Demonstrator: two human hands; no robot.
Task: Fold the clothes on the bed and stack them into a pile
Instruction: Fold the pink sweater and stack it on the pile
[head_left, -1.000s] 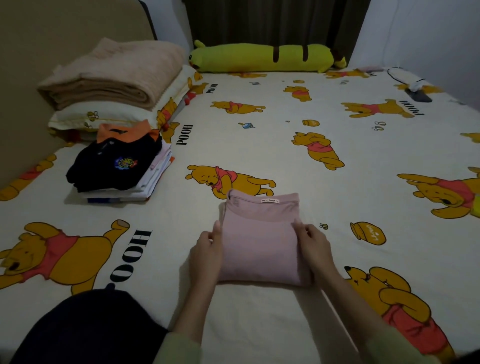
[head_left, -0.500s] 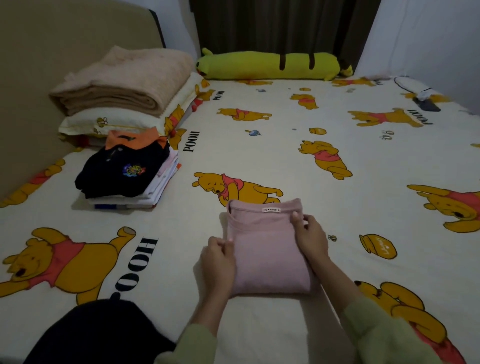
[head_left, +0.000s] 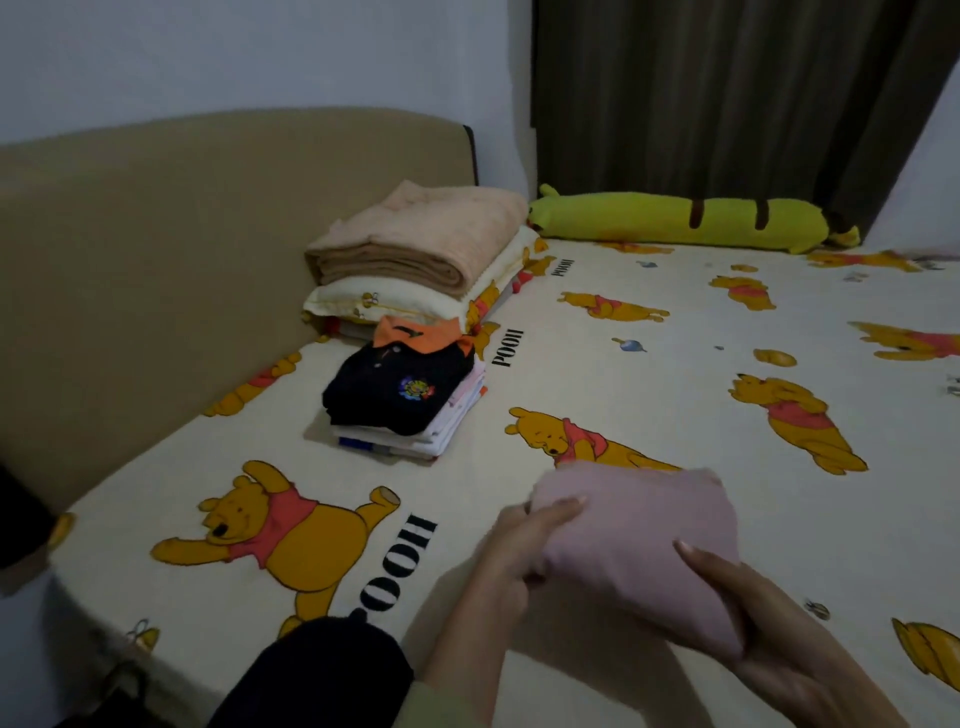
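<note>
Both hands grip the folded pink cotton garment (head_left: 636, 540) at the near side of the cartoon-bear printed bed sheet (head_left: 675, 374): left hand (head_left: 524, 545) on its left edge, right hand (head_left: 753, 618) on its near right corner. The stack of folded clothes with a black shirt on top (head_left: 405, 400) lies to the left, well apart, with bare sheet between. Behind it, a folded beige blanket (head_left: 415, 239) rests on a pillow (head_left: 410, 299).
</note>
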